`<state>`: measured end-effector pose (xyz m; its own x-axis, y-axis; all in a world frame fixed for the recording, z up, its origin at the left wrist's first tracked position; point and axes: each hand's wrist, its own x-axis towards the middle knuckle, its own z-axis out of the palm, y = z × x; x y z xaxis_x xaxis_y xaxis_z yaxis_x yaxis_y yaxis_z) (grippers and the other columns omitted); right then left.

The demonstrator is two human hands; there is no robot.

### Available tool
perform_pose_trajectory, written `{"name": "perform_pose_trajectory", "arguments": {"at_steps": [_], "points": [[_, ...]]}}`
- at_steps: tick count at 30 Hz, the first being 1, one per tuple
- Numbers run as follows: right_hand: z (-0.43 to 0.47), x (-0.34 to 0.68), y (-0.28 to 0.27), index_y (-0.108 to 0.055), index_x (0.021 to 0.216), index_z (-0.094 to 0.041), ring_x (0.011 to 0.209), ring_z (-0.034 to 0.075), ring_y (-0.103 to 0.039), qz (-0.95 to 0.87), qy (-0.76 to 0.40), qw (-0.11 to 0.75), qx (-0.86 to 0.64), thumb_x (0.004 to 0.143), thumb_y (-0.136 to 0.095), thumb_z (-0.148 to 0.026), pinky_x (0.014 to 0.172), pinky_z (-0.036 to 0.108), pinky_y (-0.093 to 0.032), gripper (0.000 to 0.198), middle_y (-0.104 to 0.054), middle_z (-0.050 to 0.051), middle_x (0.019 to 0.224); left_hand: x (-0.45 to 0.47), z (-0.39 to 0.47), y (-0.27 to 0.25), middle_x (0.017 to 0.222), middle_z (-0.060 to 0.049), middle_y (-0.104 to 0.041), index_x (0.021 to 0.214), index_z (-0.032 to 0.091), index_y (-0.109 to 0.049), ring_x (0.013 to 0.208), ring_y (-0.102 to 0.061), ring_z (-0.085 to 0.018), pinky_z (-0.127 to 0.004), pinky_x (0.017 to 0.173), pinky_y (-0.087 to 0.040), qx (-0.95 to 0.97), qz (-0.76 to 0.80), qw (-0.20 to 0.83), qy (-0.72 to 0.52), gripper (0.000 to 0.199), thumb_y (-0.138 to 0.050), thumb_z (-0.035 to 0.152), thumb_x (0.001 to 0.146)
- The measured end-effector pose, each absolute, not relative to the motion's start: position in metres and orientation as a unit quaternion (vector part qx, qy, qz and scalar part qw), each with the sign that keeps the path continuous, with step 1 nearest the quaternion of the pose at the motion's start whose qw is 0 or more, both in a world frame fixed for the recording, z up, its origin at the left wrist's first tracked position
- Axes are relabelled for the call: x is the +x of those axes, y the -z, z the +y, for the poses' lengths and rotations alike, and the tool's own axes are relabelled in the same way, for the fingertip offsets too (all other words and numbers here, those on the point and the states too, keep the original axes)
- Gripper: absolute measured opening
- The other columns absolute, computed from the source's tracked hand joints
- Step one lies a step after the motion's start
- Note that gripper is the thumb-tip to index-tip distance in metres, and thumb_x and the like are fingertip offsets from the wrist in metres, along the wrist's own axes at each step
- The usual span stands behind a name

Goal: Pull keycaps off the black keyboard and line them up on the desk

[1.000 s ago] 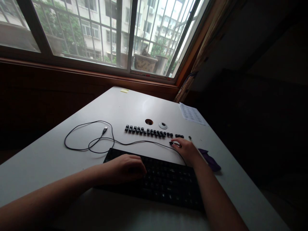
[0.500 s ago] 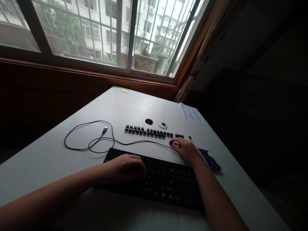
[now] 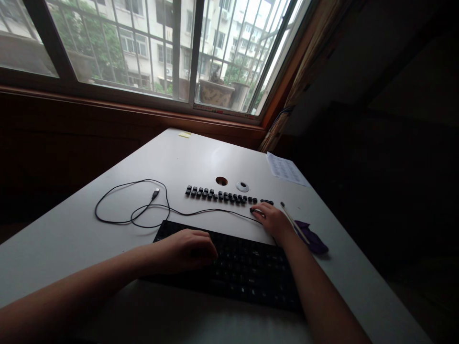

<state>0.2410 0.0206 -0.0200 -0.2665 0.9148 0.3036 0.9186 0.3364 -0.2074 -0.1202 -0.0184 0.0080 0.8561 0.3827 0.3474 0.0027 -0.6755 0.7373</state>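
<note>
My left hand [image 3: 190,249] lies over the left part of a black keyboard [image 3: 247,272], its fingers curled inward. Whatever those fingers hold, if anything, is hidden. Beyond the keyboard's far right edge, my right hand [image 3: 269,217] is closed in a pinch at a small black keycap [image 3: 252,209]. A thin dark shape also shows under its fingers, too small to make out. Just past that hand runs a double row of loose black keycaps [image 3: 225,196] on the white desk. A few more keycaps [image 3: 266,201] sit at the row's right end, partly behind the hand.
A black cable [image 3: 201,212] runs behind the keyboard and loops at the left, near its USB plug [image 3: 155,193]. At the right, a thin stick [image 3: 294,222] lies across a purple cloth [image 3: 315,239]. Farther back are a desk hole [image 3: 221,181], a ring-shaped cover [image 3: 242,187] and a printed sheet [image 3: 287,169].
My right hand has shifted slightly left and away from me, carrying the keycap closer to the row. The left hand has stayed on the keyboard.
</note>
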Motion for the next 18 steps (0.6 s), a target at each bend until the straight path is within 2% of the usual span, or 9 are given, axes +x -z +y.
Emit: {"name": "perform_pose_trajectory", "arguments": {"at_steps": [9, 18], "points": [[0.0225, 0.2408, 0.0216, -0.069, 0.107, -0.025, 0.095, 0.023, -0.069, -0.785, 0.010, 0.182, -0.592, 0.093, -0.057, -0.026, 0.085, 0.035, -0.055, 0.019, -0.069, 0.005, 0.111, -0.1208, -0.0177, -0.0070, 0.095, -0.008, -0.067, 0.107, 0.016, -0.067, 0.082, -0.065, -0.015, -0.022, 0.070, -0.053, 0.881, 0.109, 0.392, -0.241, 0.016, -0.059, 0.022, 0.094], [0.0187, 0.2468, 0.0217, -0.066, 0.115, -0.024, 0.101, 0.023, -0.066, -0.780, -0.011, 0.236, -0.580, 0.090, -0.057, -0.024, 0.090, 0.037, -0.053, 0.027, -0.069, 0.006, 0.110, -0.1215, -0.0183, -0.0072, 0.097, -0.008, -0.067, 0.107, 0.016, -0.066, 0.084, -0.065, -0.015, -0.023, 0.072, -0.053, 0.883, 0.113, 0.391, -0.232, 0.016, -0.060, 0.022, 0.094]]}}
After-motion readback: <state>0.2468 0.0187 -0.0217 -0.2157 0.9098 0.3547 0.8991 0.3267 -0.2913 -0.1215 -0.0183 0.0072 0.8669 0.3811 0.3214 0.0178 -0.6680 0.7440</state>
